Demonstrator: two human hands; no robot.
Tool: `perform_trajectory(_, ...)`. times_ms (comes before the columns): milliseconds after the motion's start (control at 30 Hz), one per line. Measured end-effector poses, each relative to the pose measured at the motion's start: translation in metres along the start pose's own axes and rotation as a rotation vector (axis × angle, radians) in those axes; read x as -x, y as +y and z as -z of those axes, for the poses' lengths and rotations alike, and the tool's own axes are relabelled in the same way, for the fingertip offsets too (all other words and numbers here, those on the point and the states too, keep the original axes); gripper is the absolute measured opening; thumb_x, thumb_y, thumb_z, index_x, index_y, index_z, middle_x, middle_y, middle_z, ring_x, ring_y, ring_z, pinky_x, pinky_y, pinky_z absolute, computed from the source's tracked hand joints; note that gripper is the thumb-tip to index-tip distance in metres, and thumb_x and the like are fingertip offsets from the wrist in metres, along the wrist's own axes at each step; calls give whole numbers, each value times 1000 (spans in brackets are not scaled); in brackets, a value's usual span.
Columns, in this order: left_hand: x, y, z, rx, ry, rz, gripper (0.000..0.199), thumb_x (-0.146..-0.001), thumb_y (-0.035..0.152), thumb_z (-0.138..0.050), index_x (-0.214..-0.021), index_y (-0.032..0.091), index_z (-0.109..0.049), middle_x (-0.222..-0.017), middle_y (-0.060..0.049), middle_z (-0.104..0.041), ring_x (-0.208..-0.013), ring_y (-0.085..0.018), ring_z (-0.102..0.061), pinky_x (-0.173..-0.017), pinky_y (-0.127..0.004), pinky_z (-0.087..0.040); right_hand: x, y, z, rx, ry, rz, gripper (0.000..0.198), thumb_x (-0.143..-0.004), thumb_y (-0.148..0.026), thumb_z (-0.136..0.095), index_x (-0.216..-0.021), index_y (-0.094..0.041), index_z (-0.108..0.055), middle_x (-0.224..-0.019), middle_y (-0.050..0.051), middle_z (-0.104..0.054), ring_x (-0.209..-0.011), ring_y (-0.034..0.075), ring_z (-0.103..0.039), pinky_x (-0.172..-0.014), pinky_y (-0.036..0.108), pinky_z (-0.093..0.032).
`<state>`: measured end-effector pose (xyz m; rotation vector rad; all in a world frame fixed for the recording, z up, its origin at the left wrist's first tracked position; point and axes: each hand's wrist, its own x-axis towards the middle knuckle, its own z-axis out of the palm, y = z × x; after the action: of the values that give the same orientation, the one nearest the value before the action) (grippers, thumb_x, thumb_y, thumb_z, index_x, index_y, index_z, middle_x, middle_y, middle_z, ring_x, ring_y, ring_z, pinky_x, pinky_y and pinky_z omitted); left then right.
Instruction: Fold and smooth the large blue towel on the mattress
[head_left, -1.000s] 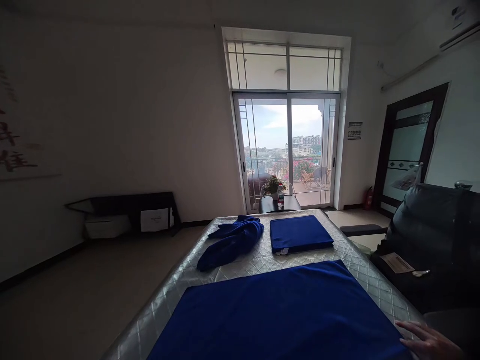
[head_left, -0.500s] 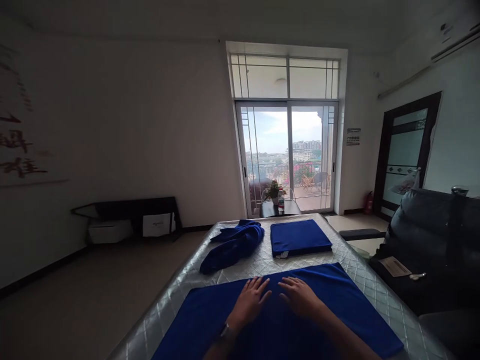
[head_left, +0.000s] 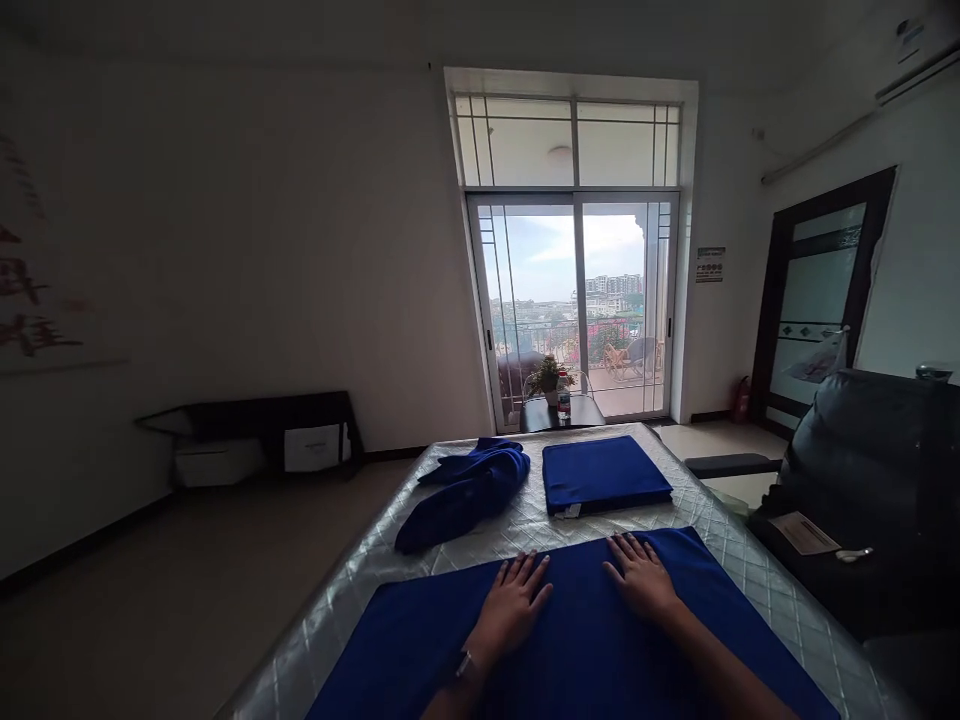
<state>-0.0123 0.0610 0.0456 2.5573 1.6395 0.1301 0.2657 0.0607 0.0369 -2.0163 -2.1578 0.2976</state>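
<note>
The person's left hand (head_left: 512, 605) and right hand (head_left: 643, 578) have moved farther apart since the earlier frame, palms down, fingers spread, seemingly resting on the blue sheet (head_left: 579, 640) beneath them. Beyond the left hand, a strip of silver quilting (head_left: 517, 528) separates the sheet's far edge from a crumpled cloth (head_left: 476, 490); uneven pressure could ruck the sheet. Beyond the right hand, a forward push could skew the folded stack (head_left: 606, 475), though bare quilting leaves room at its right.

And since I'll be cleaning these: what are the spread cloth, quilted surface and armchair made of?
Spread cloth: matte fabric, weave unclear; it lies limp, without gloss. Quilted surface: perhaps satiny fabric or plastic film, given its silvery sheen. Armchair: leather or imitation, judging by smooth, faintly shiny padding.
</note>
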Motion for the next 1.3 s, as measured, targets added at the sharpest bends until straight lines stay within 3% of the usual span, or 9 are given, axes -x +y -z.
perform_trajectory(200, -10, 6, 1, 15, -13, 9, 59, -105, 53, -26, -159, 30, -30, -169, -4, -25, -157, -27, -18, -127, -54, -19, 2, 80, 7, 112, 68, -204, 74, -99, -58, -23, -162, -19, -25, -169, 3, -23, -157, 23, -14, -127, 47, -9)
perform_trajectory(333, -8, -13, 0, 1, 7, -19, 56, -106, 49, -26, -158, 29, -33, -168, -5, -29, -156, -25, -22, -127, -48, -21, 2, 107, 2, 146, 107, -293, 75, -98, -58, -24, -162, -18, -25, -170, 4, -22, -156, 24, -17, -127, 47, -12)
perform_trajectory(433, 8, -56, 0, -72, 41, 71, 55, -106, 44, -28, -158, 28, -34, -167, -6, -31, -155, -25, -25, -127, -47, -23, -1, 113, -1, 135, 128, -306, 73, -98, -57, -25, -162, -21, -26, -170, 3, -22, -156, 24, -19, -126, 47, -12)
perform_trajectory(600, 55, -154, 2, -222, 52, 280, 53, -100, 20, -33, -149, 34, -50, -165, -1, -36, -154, -28, -27, -124, -53, -26, -5, 115, -3, 125, 115, -290, 77, -97, -61, -23, -162, -20, -25, -170, 4, -22, -157, 25, -16, -127, 46, -10)
perform_trajectory(733, 78, -196, 3, -330, -13, 377, 59, -96, 11, -37, -150, 31, -47, -166, -3, -33, -154, -28, -26, -123, -50, -28, -7, 118, -5, 141, 107, -300, 78, -97, -61, -22, -162, -19, -25, -170, 3, -21, -157, 25, -13, -127, 47, -10)
perform_trajectory(1000, 78, -208, -5, -334, 10, 372, 58, -97, 12, -40, -151, 35, -46, -167, -2, -30, -155, -28, -24, -123, -49, -27, -9, 125, -10, 171, 140, -332, 79, -97, -61, -21, -163, -17, -23, -170, 5, -21, -157, 24, -15, -127, 45, -11)
perform_trajectory(1233, 77, -216, -12, -193, 90, 433, 54, -102, 29, -34, -155, 23, -41, -166, -10, -33, -154, -29, -26, -122, -50, -30, -6, 121, -5, 164, 136, -339, 79, -97, -60, -19, -162, -16, -24, -170, 7, -22, -157, 23, -16, -127, 45, -12)
perform_trajectory(1300, 76, -219, -16, -167, 169, 458, 55, -102, 35, -32, -154, 21, -43, -163, -11, -39, -153, -28, -31, -121, -49, -32, -6, 121, -4, 159, 139, -344, 79, -97, -60, -19, -163, -17, -23, -170, 6, -21, -157, 23, -16, -127, 45, -12)
